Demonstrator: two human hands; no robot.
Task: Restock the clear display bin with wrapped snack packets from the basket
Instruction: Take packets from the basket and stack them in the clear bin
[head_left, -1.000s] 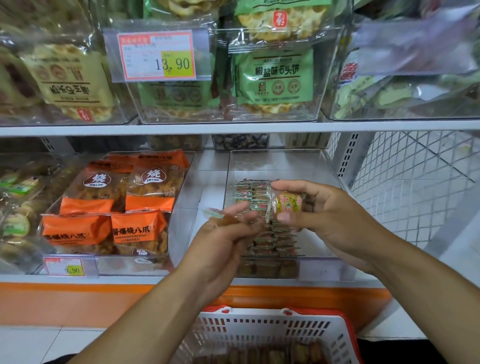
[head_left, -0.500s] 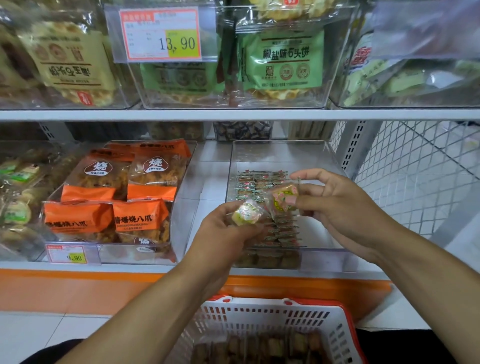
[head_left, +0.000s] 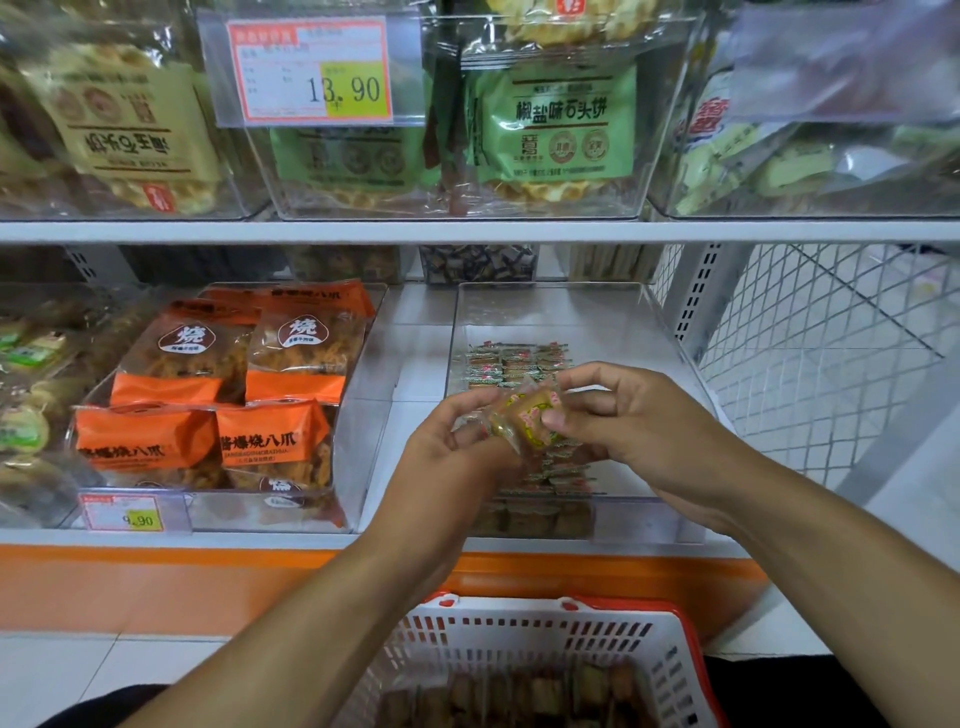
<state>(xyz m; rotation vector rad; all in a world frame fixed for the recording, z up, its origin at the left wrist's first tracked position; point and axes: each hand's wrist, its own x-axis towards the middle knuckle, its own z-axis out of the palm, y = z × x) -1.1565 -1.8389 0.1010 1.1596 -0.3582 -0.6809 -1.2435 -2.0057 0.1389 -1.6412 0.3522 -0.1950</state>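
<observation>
Both hands met over the clear display bin (head_left: 670, 332) on the lower shelf (head_left: 218, 535), close together and clamped on the same cluster of wrapped snack packets (head_left: 527, 415). The right hand (head_left: 639, 415) pinched the foremost packet between thumb and curled fingers; the left hand (head_left: 457, 436) gripped the cluster's left end, though how many packets it held could not be told through the blur.

The row of packets already laid in the bin (head_left: 511, 358) ran front to back along the bin's left side, passing directly beneath the hands. That long axis pointed away from the person, so the held packets lay just above the row's middle stretch, needing only to go down and line up with it. The right hand appeared the nearer to the free space on the bin's right side.

Both forearms reached up and forward from below, wrists roughly level, palms turned toward each other.

The white basket with the red rim (head_left: 524, 634) sat below the shelf edge, between the forearms, with more brown packets (head_left: 509, 696) inside.
</observation>
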